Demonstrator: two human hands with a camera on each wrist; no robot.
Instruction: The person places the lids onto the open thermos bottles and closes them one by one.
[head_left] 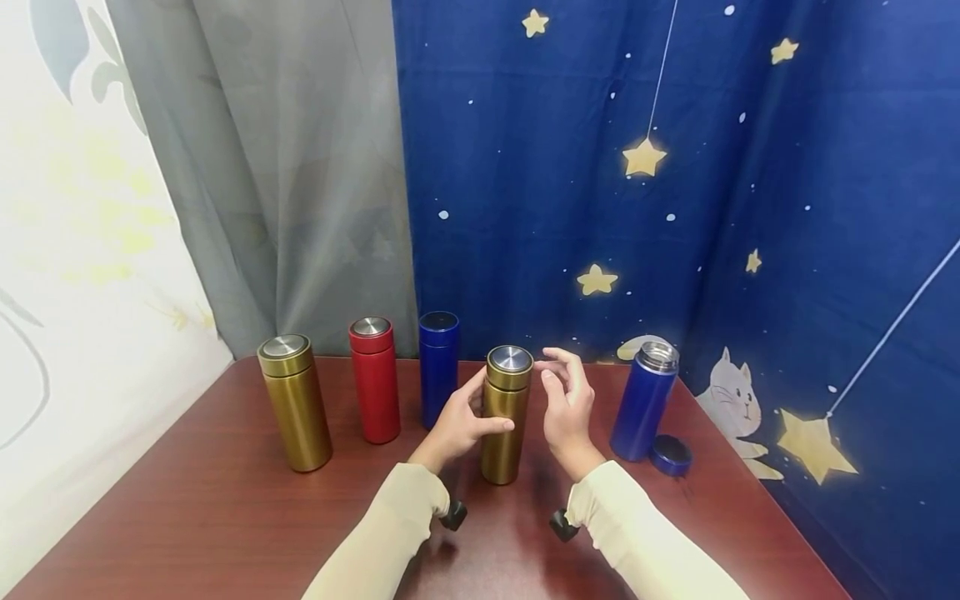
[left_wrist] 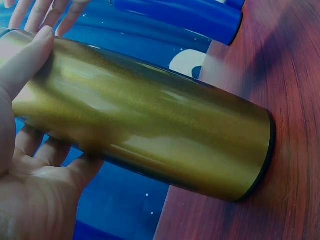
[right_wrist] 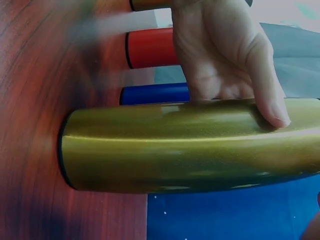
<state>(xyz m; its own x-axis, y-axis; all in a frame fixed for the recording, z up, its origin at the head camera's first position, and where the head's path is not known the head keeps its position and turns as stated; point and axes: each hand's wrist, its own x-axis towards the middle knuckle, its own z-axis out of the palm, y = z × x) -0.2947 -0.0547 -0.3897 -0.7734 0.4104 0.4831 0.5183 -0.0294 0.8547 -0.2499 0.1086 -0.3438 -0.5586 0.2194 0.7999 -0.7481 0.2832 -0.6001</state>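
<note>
Head view: holding the gold flask [head_left: 507, 406] upright within the left grip [head_left: 457, 421], with the right grip [head_left: 568, 408] empty and loosely bent just beside the cap [head_left: 508, 375], and possibly risking a tilt or slip if pushing sideways against too light a hold.

Head view bright, white curtain [head_left: 90, 275] washed out at left of frame. Wrist views dimmer; glare streaks gold bottle [right_wrist: 185, 150].

Table [head_left: 187, 517]: wood grain, soft sheen
Middle gold flask [head_left: 503, 433]: glossy, metallic
Red flask [head_left: 377, 396]: satin body, brushed-metal lid top [head_left: 371, 326]
Blue flask near right edge [head_left: 642, 408]: shiny metal mouth [head_left: 660, 357]
Blue curtain [head_left: 517, 192], far edge: matt cloth
</note>
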